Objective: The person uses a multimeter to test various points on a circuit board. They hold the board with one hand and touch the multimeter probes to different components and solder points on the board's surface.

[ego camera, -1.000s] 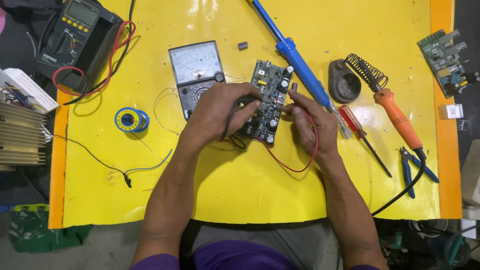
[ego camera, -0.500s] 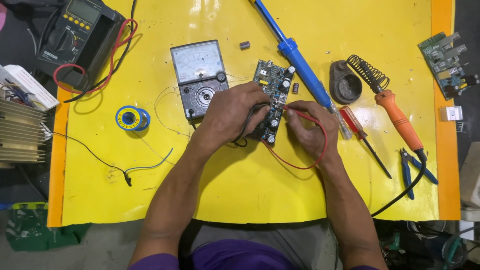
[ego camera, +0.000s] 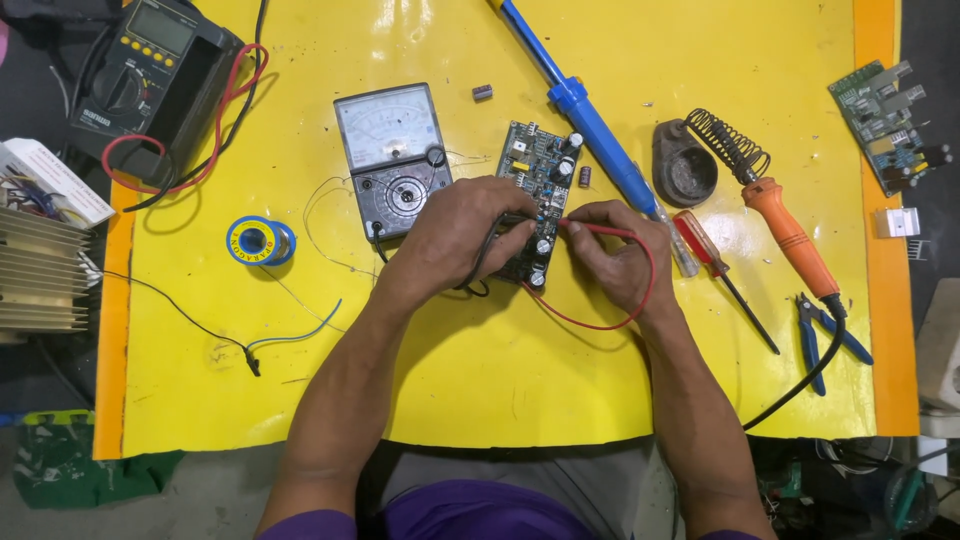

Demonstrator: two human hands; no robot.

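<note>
A green circuit board [ego camera: 540, 170] with small capacitors lies on the yellow table [ego camera: 500, 370]. My left hand [ego camera: 455, 235] rests over the board's lower half and pinches a black test probe whose lead loops under the palm. My right hand [ego camera: 610, 255] grips a red test probe, tip pressed to the board's right edge; its red lead [ego camera: 640, 290] curls around the hand. An analog multimeter [ego camera: 392, 160] sits just left of the board, touching my left hand's knuckles.
A blue desoldering pump [ego camera: 585, 110], soldering iron stand [ego camera: 690, 170], orange soldering iron [ego camera: 790, 235], red screwdriver [ego camera: 715, 265] and blue pliers [ego camera: 825, 335] lie to the right. A solder spool [ego camera: 260, 240] and digital multimeter [ego camera: 140, 60] sit left. Another circuit board [ego camera: 890, 125] is at the far right.
My hands shifted slightly down the board; the left now covers its lower half, and the red lead forms a wider loop around my right hand.
</note>
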